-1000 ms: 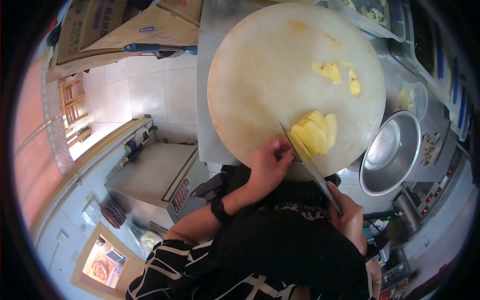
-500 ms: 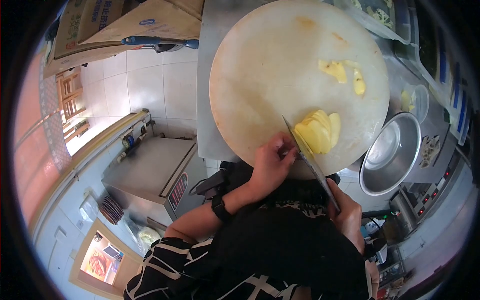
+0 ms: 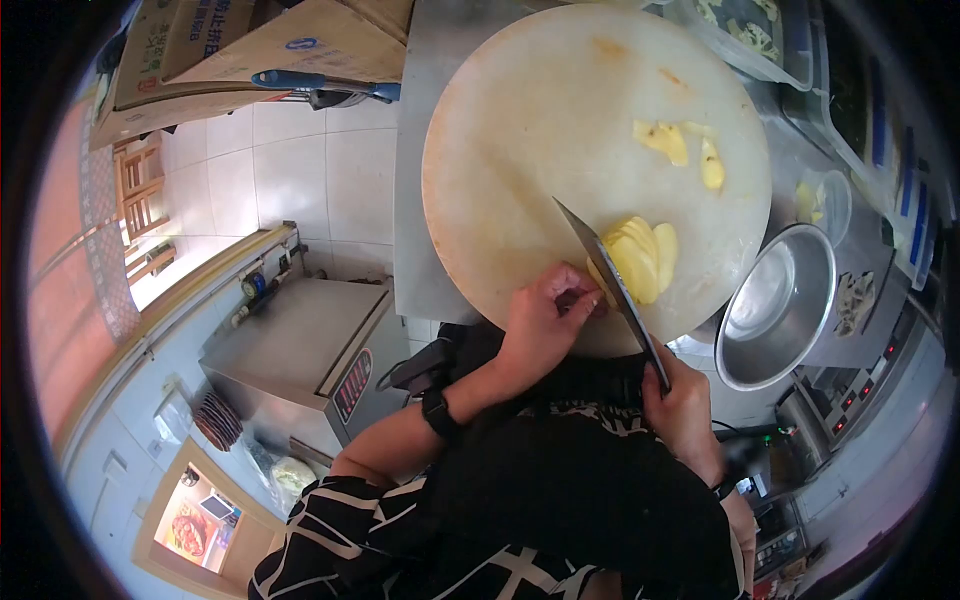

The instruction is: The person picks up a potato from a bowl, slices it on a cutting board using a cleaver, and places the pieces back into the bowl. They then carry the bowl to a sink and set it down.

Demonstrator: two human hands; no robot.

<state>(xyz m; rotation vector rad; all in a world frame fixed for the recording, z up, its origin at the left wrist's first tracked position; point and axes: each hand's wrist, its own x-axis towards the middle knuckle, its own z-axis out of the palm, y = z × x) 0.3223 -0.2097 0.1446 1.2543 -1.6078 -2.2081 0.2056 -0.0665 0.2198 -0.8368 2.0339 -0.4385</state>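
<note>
My right hand point(image 3: 684, 408) is wrapped round the handle of a kitchen knife point(image 3: 608, 268). Its blade slants across the near part of a round cutting board point(image 3: 520, 120), the tip pointing away to the left. Just right of the blade lies a fanned stack of yellow potato slices point(image 3: 637, 258), partly covered by the knife. On the blade's left side, my left hand point(image 3: 545, 312) has its fingers curled and pinched on a small potato end, mostly hidden by the fingers and blade. Yellow potato trimmings point(image 3: 665, 142) with brown spots lie farther back on the board.
A steel bowl point(image 3: 775, 310) stands tilted-looking right of the board, beside a clear tub point(image 3: 832, 205) with yellow pieces. Plastic containers point(image 3: 790, 60) line the back right. Cardboard boxes point(image 3: 200, 60) and a steel appliance point(image 3: 290, 330) are at left.
The knife has shifted right and its blade has turned more upright, with the tip farther forward. My right hand has moved up and slightly left. My left hand has barely moved.
</note>
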